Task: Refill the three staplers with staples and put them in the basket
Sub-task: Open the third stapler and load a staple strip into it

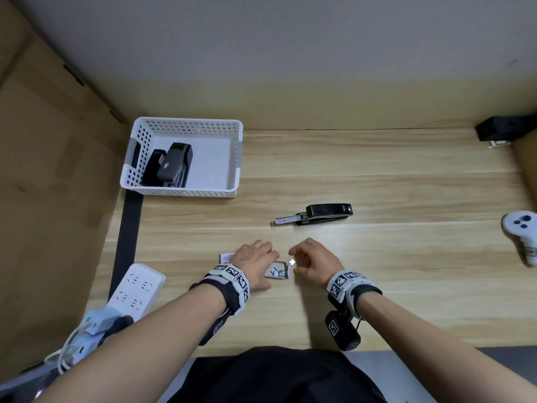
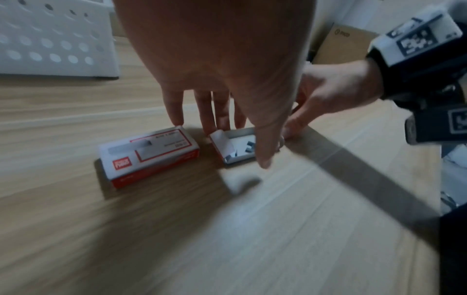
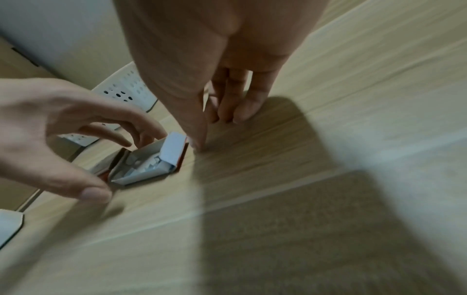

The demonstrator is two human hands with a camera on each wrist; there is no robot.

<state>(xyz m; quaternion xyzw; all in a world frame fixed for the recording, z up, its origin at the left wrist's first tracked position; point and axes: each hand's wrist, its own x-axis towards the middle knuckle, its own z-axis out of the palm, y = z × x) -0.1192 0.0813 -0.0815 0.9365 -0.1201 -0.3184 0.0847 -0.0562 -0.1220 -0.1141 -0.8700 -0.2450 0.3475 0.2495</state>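
Observation:
An open staple tray (image 1: 277,270) (image 2: 237,147) (image 3: 149,163) lies near the table's front, its red-and-white sleeve (image 1: 226,257) (image 2: 149,157) just to its left. My left hand (image 1: 261,263) (image 2: 227,129) arches over the tray, fingertips at its far wall and thumb at its near edge. My right hand (image 1: 302,258) (image 3: 215,123) hangs by the tray's raised end flap, its fingertips on the table, nothing visibly held. A black stapler (image 1: 325,213) lies beyond with its metal magazine slid out leftward. Two black staplers (image 1: 171,167) sit in the white basket (image 1: 186,122).
A white power strip (image 1: 136,289) with plugs sits at the front left by a black strap (image 1: 128,228). A white controller (image 1: 523,231) lies at the right edge and a black device (image 1: 505,128) at the back right. Cardboard (image 1: 43,170) walls the left side.

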